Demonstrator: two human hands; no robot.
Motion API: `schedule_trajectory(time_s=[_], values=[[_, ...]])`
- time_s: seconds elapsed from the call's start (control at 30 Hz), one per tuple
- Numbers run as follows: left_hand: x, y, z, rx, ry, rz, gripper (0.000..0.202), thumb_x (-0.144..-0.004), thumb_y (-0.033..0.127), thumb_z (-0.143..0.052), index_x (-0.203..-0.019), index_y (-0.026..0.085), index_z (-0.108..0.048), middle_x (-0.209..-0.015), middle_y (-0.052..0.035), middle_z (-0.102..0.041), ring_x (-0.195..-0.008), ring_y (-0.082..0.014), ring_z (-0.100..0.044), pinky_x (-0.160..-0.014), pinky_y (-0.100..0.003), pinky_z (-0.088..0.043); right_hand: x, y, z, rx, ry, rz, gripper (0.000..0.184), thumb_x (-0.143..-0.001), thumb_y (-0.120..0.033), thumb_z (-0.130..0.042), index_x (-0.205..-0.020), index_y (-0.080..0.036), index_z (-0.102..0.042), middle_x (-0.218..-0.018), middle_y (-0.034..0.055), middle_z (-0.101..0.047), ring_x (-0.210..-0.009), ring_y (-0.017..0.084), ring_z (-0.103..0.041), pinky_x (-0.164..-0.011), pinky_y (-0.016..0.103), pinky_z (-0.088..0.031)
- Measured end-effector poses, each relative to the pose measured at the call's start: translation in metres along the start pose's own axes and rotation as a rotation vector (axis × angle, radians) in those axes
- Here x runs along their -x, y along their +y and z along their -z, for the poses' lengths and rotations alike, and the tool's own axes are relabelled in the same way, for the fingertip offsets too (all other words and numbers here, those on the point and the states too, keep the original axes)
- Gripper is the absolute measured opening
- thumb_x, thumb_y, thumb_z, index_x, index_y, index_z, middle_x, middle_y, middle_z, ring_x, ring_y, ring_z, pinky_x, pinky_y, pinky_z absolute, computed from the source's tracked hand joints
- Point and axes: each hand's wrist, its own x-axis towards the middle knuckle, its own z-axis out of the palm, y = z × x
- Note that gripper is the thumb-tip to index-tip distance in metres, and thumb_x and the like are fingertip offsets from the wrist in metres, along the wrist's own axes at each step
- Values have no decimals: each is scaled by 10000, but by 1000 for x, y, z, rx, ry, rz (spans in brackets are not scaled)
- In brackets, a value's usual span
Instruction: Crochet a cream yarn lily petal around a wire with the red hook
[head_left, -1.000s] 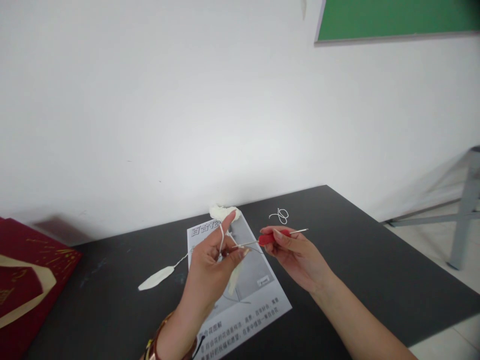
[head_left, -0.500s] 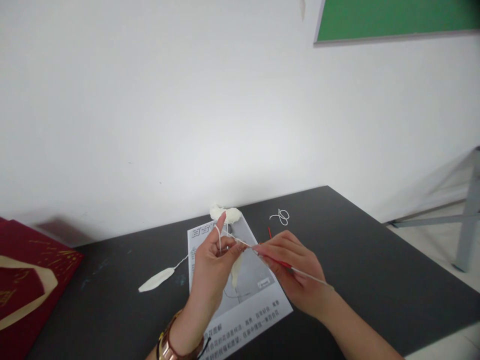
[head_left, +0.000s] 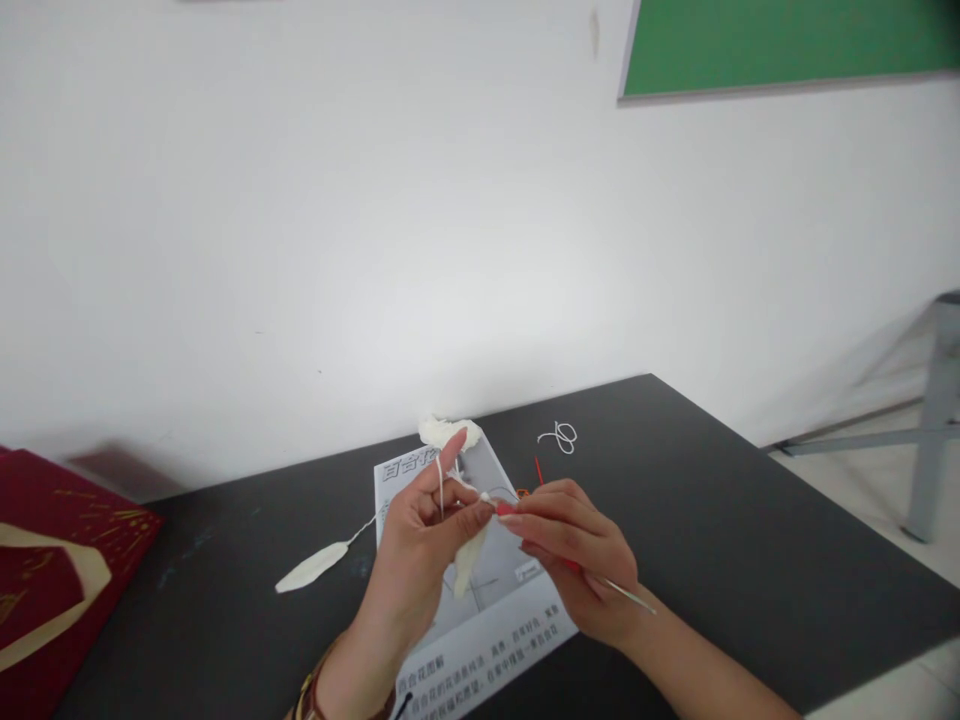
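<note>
My left hand (head_left: 431, 530) pinches a small cream crocheted piece (head_left: 469, 562) between thumb and fingers, and part of the piece hangs below the thumb. White yarn (head_left: 440, 480) loops over the raised index finger. My right hand (head_left: 577, 545) is closed around a crochet hook with a red grip (head_left: 508, 510); its metal shaft (head_left: 626, 592) sticks out behind the hand. The fingertips of both hands almost meet, and the hook's tip is too small to make out at the stitches. Beneath them lies a printed sheet (head_left: 480, 655) with a picture and text.
A cream leaf-shaped crocheted piece (head_left: 313, 567) with a yarn tail lies to the left. White yarn (head_left: 450, 432) sits bunched by the wall. On the black table (head_left: 697, 520) are a loose yarn loop (head_left: 559, 437) and a thin red stick (head_left: 538, 470). A red bag (head_left: 67, 560) stands at left.
My right hand has turned slightly and drawn its fingertips close to the left thumb. The yarn strand stretched between the hands has shortened, and the crocheted piece hangs more visibly.
</note>
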Motion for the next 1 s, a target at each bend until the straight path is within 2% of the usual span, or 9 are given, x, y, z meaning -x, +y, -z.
schedule_trajectory(time_s=[0.1,0.27,0.43,0.63,0.77,1.0], values=[[3,7,3,5,-5,30,746,-623,170,-803,-1310,232,-518,-646,25,-649,-594,-90,-577,-608,-198,-422,-1,-2,-1,-243,42,-187,315,-865,-156,-547,-1116,-302,-668,-944,74,-686,-840,221,-608,-709,365,-496],[9,15,2,8,-54,17,678,-650,167,-781,-1282,240,-549,-627,25,-645,-641,-120,-634,-629,-210,-428,-2,0,0,-556,157,-454,164,-838,-275,-623,-959,-275,-733,-832,62,-690,-758,212,-591,-669,345,-449],[13,21,3,21,-106,49,670,-671,148,-754,-1297,238,-534,-638,12,-654,-595,-114,-610,-539,-201,-388,-6,-2,5,-716,182,-592,124,-802,-319,-667,-857,-254,-758,-759,52,-690,-701,198,-589,-651,329,-433],[15,25,9,27,-137,52,674,-675,124,-746,-1297,271,-531,-620,27,-634,-557,-102,-599,-505,-189,-365,-12,-6,8,-788,262,-600,103,-759,-302,-715,-819,-232,-763,-722,46,-705,-634,173,-589,-618,307,-443],[15,28,12,27,-184,73,671,-678,112,-752,-1286,299,-538,-601,45,-602,-519,-73,-576,-488,-176,-338,-14,-5,12,-770,207,-514,96,-784,-272,-692,-829,-220,-760,-723,42,-691,-657,163,-594,-607,287,-436],[12,27,14,78,-276,105,668,-674,82,-746,-1278,287,-549,-624,36,-604,-608,-113,-630,-569,-196,-406,-15,-3,18,-718,152,-399,113,-821,-252,-656,-875,-222,-751,-721,48,-693,-705,173,-581,-612,294,-432]])
